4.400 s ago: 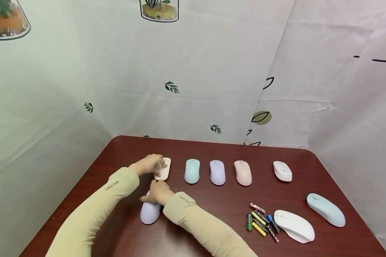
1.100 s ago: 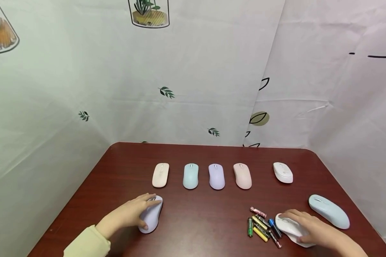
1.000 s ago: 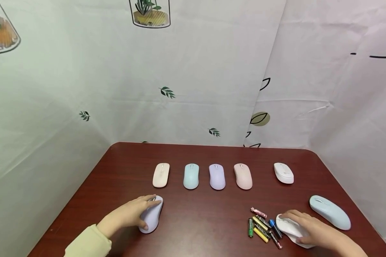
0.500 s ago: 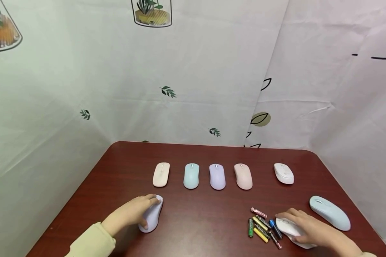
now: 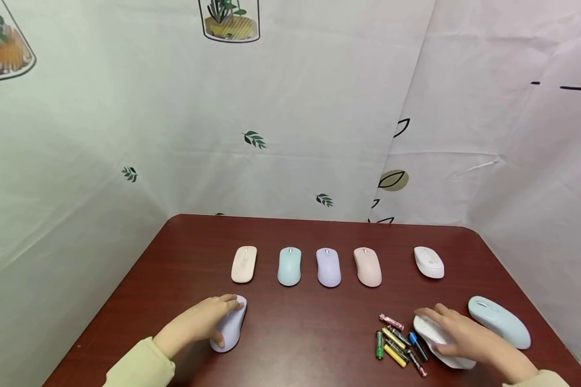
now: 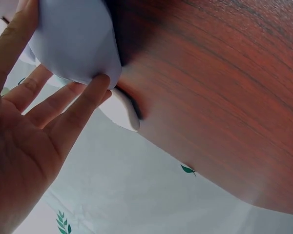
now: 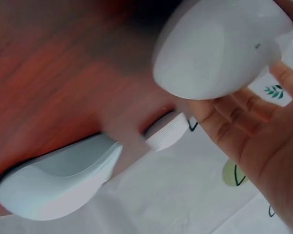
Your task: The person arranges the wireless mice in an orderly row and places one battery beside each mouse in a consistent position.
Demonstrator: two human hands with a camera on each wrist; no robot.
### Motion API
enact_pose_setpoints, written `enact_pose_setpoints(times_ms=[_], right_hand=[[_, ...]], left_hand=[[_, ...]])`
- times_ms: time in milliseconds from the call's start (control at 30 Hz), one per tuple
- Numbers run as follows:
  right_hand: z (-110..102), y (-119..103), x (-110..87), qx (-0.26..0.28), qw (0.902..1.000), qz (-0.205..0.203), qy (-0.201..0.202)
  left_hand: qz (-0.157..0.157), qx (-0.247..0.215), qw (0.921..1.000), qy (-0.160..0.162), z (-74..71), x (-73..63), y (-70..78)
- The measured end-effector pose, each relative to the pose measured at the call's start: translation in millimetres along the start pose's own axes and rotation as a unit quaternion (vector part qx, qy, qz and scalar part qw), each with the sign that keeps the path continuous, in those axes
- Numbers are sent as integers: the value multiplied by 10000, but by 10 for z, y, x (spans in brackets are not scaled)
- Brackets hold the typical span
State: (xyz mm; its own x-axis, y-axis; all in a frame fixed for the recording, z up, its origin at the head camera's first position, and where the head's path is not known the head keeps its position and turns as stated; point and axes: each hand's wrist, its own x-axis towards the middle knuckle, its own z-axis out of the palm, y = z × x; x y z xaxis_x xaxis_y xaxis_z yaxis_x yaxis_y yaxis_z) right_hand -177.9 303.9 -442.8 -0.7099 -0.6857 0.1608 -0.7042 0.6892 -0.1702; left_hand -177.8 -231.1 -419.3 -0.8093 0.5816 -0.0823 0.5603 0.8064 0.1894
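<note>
At the near left of the head view, my left hand grips a lavender computer mouse, fingers over its far side and thumb at its near edge. The left wrist view shows several fingertips along the rim of this lavender mouse. At the near right, my right hand holds a white computer mouse between thumb and fingers. Its smooth rounded end faces the right wrist view, where the white mouse partly covers the fingers. Beside it lies a heap of several small batteries.
Along the back stand a cream mouse, a light-blue mouse, a second lavender mouse, a pink mouse and a small white mouse. Another light-blue mouse lies near the right edge of the dark-red table.
Earlier my left hand was at the cream mouse and my right hand on the lavender one. Now the left has the lavender mouse; the white mouse has just shifted slightly away under my right hand.
</note>
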Motion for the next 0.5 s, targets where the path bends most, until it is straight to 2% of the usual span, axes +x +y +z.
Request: enact_pose_setpoints(times_ms=[200,300,400,500], right_hand=[[-99,-154,166,49,9965,822,-133],[-154,-238,261,84,9937,1121,16],[-198,-312,375,95,9918,1256,220],[-221,-375,498,120,9915,1162,576]], left_hand=[[118,108,9999,67,1,24,-14],[140,91,9998,54,9,36,-22],[102,62,9999,55,20,30,-29],[89,78,9999,101,24,2,-37]])
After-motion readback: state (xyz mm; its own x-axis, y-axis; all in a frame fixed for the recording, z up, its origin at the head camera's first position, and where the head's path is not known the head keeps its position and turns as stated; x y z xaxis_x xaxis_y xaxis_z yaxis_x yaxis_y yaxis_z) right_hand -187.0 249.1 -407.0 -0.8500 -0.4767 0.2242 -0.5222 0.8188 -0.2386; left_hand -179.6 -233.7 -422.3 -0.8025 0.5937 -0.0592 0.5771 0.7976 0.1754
